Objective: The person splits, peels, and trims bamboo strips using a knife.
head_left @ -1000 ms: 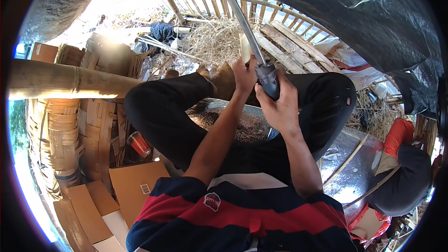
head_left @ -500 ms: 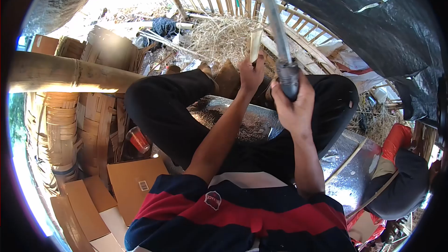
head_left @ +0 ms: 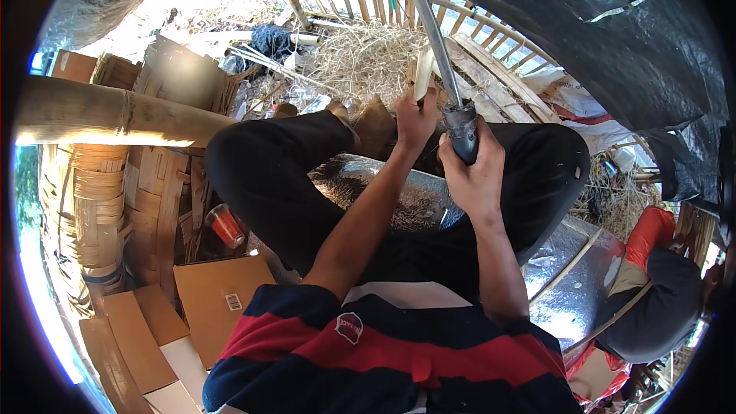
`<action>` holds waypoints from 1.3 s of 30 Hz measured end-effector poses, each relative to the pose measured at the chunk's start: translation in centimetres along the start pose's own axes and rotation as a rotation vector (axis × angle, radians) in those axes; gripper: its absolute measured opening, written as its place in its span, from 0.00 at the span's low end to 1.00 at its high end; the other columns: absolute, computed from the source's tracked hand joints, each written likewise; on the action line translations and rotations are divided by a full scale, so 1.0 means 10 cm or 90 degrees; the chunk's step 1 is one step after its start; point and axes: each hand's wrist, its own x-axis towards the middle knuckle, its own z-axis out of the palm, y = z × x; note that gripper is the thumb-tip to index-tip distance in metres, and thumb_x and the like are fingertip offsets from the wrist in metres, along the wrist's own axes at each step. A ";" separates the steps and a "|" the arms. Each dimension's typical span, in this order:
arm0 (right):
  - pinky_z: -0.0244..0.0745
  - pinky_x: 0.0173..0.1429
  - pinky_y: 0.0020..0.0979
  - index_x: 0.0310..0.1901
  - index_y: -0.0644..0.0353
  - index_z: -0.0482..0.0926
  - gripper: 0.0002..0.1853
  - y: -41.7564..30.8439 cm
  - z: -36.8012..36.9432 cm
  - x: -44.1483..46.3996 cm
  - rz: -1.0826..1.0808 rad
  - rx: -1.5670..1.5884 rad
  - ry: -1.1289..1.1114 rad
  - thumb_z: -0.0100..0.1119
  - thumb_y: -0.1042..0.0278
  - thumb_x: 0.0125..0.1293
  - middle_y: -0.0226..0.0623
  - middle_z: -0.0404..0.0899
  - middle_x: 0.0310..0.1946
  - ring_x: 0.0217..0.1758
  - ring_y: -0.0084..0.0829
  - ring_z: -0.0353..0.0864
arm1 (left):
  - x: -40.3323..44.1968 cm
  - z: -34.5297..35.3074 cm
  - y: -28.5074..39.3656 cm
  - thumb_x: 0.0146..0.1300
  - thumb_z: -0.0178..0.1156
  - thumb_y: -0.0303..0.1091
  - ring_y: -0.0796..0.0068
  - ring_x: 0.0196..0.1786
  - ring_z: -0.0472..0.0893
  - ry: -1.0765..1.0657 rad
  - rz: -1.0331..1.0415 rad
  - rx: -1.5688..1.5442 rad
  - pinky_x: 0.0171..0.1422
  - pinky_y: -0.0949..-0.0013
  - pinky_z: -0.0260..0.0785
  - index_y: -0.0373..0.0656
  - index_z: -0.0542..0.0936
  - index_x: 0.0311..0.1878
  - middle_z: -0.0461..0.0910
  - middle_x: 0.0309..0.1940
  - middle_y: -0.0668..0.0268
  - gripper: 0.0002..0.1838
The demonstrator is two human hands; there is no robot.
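Note:
My right hand (head_left: 475,172) is wrapped round the dark handle (head_left: 462,138) of a long blade (head_left: 429,23), which points up and away from me, tilted a little left. Close by on the left, my left hand (head_left: 416,119) is closed on the lower end of a pale bamboo strip (head_left: 423,73) that stands upright. The blade passes just right of the strip; whether they touch I cannot tell. Both hands are above my crossed legs in black trousers (head_left: 276,172).
A thick bamboo pole (head_left: 100,115) reaches to my left knee. Cardboard (head_left: 218,303), a red cup (head_left: 225,226) and woven baskets (head_left: 96,207) lie left. Straw (head_left: 356,54) and planks (head_left: 498,77) are ahead. Dark sheeting (head_left: 613,54) hangs right, above a bundled dark cloth (head_left: 659,307).
The blade swung up and right, nearer to me, then came back down beside the strip. Both hands now sit slightly further right than at first. More of the strip shows.

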 end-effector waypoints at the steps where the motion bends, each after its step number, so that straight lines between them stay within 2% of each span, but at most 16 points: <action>1: 0.73 0.29 0.35 0.37 0.68 0.72 0.11 0.02 0.01 -0.01 0.001 0.000 -0.001 0.61 0.73 0.55 0.47 0.77 0.20 0.25 0.46 0.82 | 0.00 0.00 -0.02 0.67 0.54 0.33 0.84 0.17 0.66 -0.008 -0.013 0.010 0.21 0.70 0.57 0.37 0.73 0.25 0.66 0.11 0.68 0.14; 8: 0.73 0.29 0.34 0.37 0.68 0.72 0.11 0.05 0.00 0.00 0.027 0.040 -0.021 0.60 0.73 0.55 0.46 0.77 0.20 0.25 0.46 0.82 | 0.00 0.02 -0.06 0.67 0.54 0.33 0.84 0.17 0.66 -0.004 -0.018 -0.023 0.21 0.70 0.57 0.36 0.73 0.24 0.65 0.11 0.69 0.15; 14: 0.72 0.30 0.33 0.36 0.66 0.72 0.10 0.05 -0.01 0.02 0.017 0.026 -0.021 0.61 0.73 0.55 0.46 0.76 0.20 0.25 0.43 0.82 | 0.01 0.01 -0.04 0.67 0.54 0.33 0.84 0.17 0.66 -0.014 0.015 -0.001 0.21 0.70 0.57 0.36 0.74 0.25 0.66 0.11 0.69 0.15; 16: 0.72 0.30 0.33 0.36 0.66 0.72 0.10 0.02 -0.03 0.04 0.008 0.026 -0.020 0.61 0.74 0.55 0.45 0.76 0.20 0.25 0.42 0.83 | 0.01 0.01 -0.04 0.67 0.55 0.33 0.84 0.17 0.67 -0.002 0.066 0.012 0.21 0.70 0.58 0.36 0.74 0.25 0.67 0.11 0.68 0.15; 19: 0.73 0.30 0.33 0.36 0.66 0.72 0.10 -0.11 -0.09 0.06 -0.021 0.033 -0.005 0.61 0.74 0.54 0.45 0.77 0.21 0.25 0.42 0.83 | 0.00 0.00 -0.05 0.67 0.54 0.33 0.84 0.17 0.68 -0.009 0.021 0.019 0.22 0.70 0.60 0.36 0.75 0.26 0.68 0.11 0.68 0.14; 21: 0.73 0.30 0.33 0.36 0.66 0.73 0.10 -0.18 -0.12 0.08 -0.059 0.050 0.028 0.62 0.74 0.54 0.45 0.77 0.21 0.25 0.42 0.83 | 0.00 0.00 -0.06 0.67 0.54 0.32 0.84 0.18 0.69 -0.008 0.021 0.019 0.22 0.70 0.60 0.35 0.75 0.27 0.69 0.12 0.67 0.13; 27: 0.75 0.32 0.39 0.38 0.65 0.73 0.10 0.03 0.05 0.10 -0.004 -0.023 -0.027 0.59 0.73 0.54 0.49 0.78 0.23 0.29 0.52 0.81 | 0.01 -0.03 -0.22 0.66 0.55 0.31 0.82 0.20 0.72 -0.037 0.004 0.025 0.24 0.69 0.63 0.34 0.77 0.31 0.72 0.15 0.65 0.10; 29: 0.70 0.26 0.30 0.36 0.66 0.72 0.09 -0.02 0.08 0.09 -0.078 -0.039 0.016 0.62 0.74 0.56 0.40 0.75 0.18 0.18 0.25 0.75 | 0.02 -0.03 -0.22 0.65 0.55 0.30 0.81 0.21 0.73 -0.032 -0.013 0.012 0.25 0.69 0.64 0.34 0.77 0.32 0.72 0.15 0.65 0.09; 30: 0.70 0.26 0.30 0.36 0.66 0.72 0.09 -0.03 0.06 0.08 -0.078 -0.039 0.016 0.62 0.74 0.56 0.40 0.75 0.18 0.18 0.25 0.75 | 0.01 -0.02 -0.23 0.65 0.55 0.30 0.81 0.21 0.73 -0.017 -0.007 -0.011 0.25 0.69 0.63 0.34 0.77 0.32 0.73 0.15 0.64 0.09; 32: 0.74 0.32 0.37 0.38 0.65 0.73 0.10 -0.04 0.02 0.05 0.012 0.006 -0.030 0.60 0.73 0.55 0.49 0.78 0.23 0.29 0.50 0.82 | 0.00 -0.01 -0.16 0.65 0.55 0.30 0.80 0.20 0.74 -0.002 -0.001 -0.034 0.24 0.69 0.63 0.34 0.77 0.31 0.73 0.15 0.64 0.09; 33: 0.74 0.32 0.37 0.38 0.65 0.73 0.10 -0.03 0.01 0.04 0.012 0.006 -0.030 0.60 0.73 0.55 0.49 0.78 0.23 0.29 0.50 0.82 | 0.00 -0.01 -0.13 0.65 0.55 0.30 0.80 0.20 0.74 -0.012 -0.007 -0.032 0.24 0.69 0.63 0.35 0.77 0.31 0.73 0.15 0.63 0.09; 35: 0.72 0.31 0.33 0.38 0.66 0.73 0.11 0.01 0.00 0.01 0.033 0.031 -0.034 0.61 0.72 0.55 0.45 0.77 0.22 0.25 0.40 0.81 | -0.04 -0.01 -0.11 0.65 0.55 0.30 0.80 0.19 0.74 -0.020 -0.019 -0.028 0.23 0.69 0.62 0.35 0.77 0.30 0.72 0.15 0.63 0.09; 36: 0.72 0.31 0.33 0.38 0.66 0.73 0.11 0.02 -0.01 0.00 0.036 0.031 -0.034 0.61 0.72 0.55 0.45 0.77 0.22 0.25 0.40 0.81 | -0.04 0.00 -0.09 0.65 0.55 0.30 0.80 0.18 0.73 -0.020 0.001 0.004 0.23 0.69 0.62 0.35 0.76 0.29 0.71 0.14 0.63 0.10; 38: 0.69 0.30 0.28 0.39 0.66 0.73 0.12 0.07 -0.03 -0.02 0.108 0.116 -0.068 0.63 0.72 0.56 0.39 0.76 0.23 0.24 0.25 0.73 | -0.04 0.03 -0.11 0.65 0.55 0.30 0.81 0.17 0.72 -0.019 0.018 0.036 0.22 0.69 0.61 0.35 0.76 0.29 0.70 0.13 0.63 0.10; 39: 0.69 0.30 0.28 0.39 0.66 0.73 0.12 0.09 -0.04 -0.03 0.111 0.116 -0.070 0.63 0.72 0.56 0.39 0.76 0.23 0.24 0.25 0.73 | -0.03 0.04 -0.13 0.64 0.55 0.31 0.81 0.17 0.71 -0.023 0.033 0.013 0.22 0.69 0.61 0.35 0.76 0.29 0.69 0.12 0.64 0.10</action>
